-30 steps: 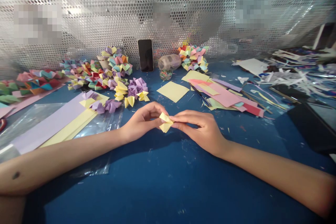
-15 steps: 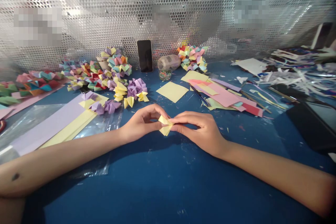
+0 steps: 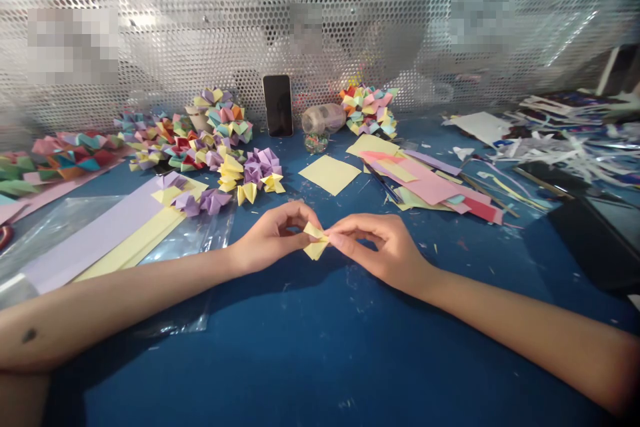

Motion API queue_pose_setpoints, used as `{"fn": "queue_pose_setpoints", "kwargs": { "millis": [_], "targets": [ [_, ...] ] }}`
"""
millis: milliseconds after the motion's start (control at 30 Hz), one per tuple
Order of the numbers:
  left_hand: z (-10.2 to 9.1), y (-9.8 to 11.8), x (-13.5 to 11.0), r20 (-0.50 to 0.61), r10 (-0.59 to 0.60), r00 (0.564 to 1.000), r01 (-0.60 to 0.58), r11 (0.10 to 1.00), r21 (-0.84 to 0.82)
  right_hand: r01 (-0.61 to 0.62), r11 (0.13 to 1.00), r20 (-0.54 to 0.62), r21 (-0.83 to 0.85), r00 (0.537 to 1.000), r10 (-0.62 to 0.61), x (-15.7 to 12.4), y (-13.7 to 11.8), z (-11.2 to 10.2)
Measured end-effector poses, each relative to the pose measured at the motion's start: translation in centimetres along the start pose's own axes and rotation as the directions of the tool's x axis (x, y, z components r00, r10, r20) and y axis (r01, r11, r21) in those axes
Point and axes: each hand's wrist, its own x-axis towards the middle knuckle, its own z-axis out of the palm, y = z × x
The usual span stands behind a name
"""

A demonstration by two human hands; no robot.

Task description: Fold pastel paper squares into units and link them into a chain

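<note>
While the blue table (image 3: 320, 353) fills the near side, a long purple strip (image 3: 95, 233) lies across its left. In the middle, the left hand (image 3: 273, 233) and the right hand (image 3: 383, 247) almost meet, and just beyond them rests a flat yellow sheet (image 3: 330, 175). Smallest is the folded yellow paper (image 3: 314, 250), held between the hands above the table: left thumb and fingers grip its left part, right fingertips pinch its right end. Squeezing too hard could crush its creases, an uneven pull could tear it, and a loosened pinch could let the folds spring apart
</note>
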Motion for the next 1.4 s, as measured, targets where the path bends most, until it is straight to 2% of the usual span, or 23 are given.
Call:
{"fn": "queue_pose_setpoints", "kwargs": {
  "millis": [133, 333, 533, 700, 833, 933, 1033, 1167, 1233, 1333, 1400],
  "targets": [
    [0.29, 0.33, -0.34, -0.047, 0.022, 0.999, -0.016, 0.992, 0.123, -0.174, 0.979, 0.015, 0.109, 0.985, 0.174, 0.27, -0.22, 0.23],
    [0.60, 0.56, -0.71, -0.080, 0.081, 0.994, -0.063, 0.977, 0.203, -0.252, 0.944, 0.009, 0.212, 0.967, 0.256, 0.55, -0.39, 0.63],
    [0.40, 0.32, -0.43, -0.097, 0.038, 0.995, -0.023, 0.987, 0.156, -0.207, 0.956, -0.013, 0.208, 0.977, 0.214, 0.31, -0.09, 0.48],
    [0.36, 0.53, -0.62, -0.053, 0.037, 0.998, -0.032, 0.995, 0.095, -0.177, 0.970, -0.016, 0.168, 0.983, 0.183, 0.25, -0.04, 0.38],
    [0.49, 0.35, -0.53, -0.121, -0.002, 0.993, 0.017, 0.992, 0.127, -0.170, 0.975, -0.016, 0.140, 0.985, 0.174, 0.26, 0.18, 0.45],
    [0.46, 0.07, -0.31, -0.146, 0.011, 0.989, 0.004, 0.995, 0.097, -0.182, 0.974, -0.039, 0.136, 0.981, 0.189, 0.25, 0.36, 0.48],
    [0.37, 0.03, -0.16, -0.124, 0.007, 0.992, -0.002, 0.999, 0.043, -0.182, 0.975, -0.049, 0.129, 0.981, 0.190, 0.23, 0.36, 0.45],
    [0.35, 0.20, -0.11, -0.059, -0.058, 0.997, 0.059, 0.998, 0.009, -0.116, 0.990, 0.013, 0.078, 0.993, 0.116, 0.12, 0.22, 0.42],
    [0.40, 0.21, -0.09, -0.092, -0.042, 0.995, 0.043, 0.999, 0.005, -0.092, 0.993, -0.013, 0.069, 0.996, 0.093, 0.02, 0.18, 0.43],
    [0.46, 0.12, -0.08, -0.204, 0.018, 0.979, -0.020, 1.000, -0.010, -0.074, 0.996, -0.105, 0.042, 0.991, 0.079, -0.14, 0.16, 0.55],
    [0.46, 0.07, -0.07, -0.255, 0.032, 0.966, -0.038, 0.999, -0.019, -0.065, 0.998, -0.120, -0.003, 0.991, 0.064, -0.22, 0.17, 0.70]
  ]
}}
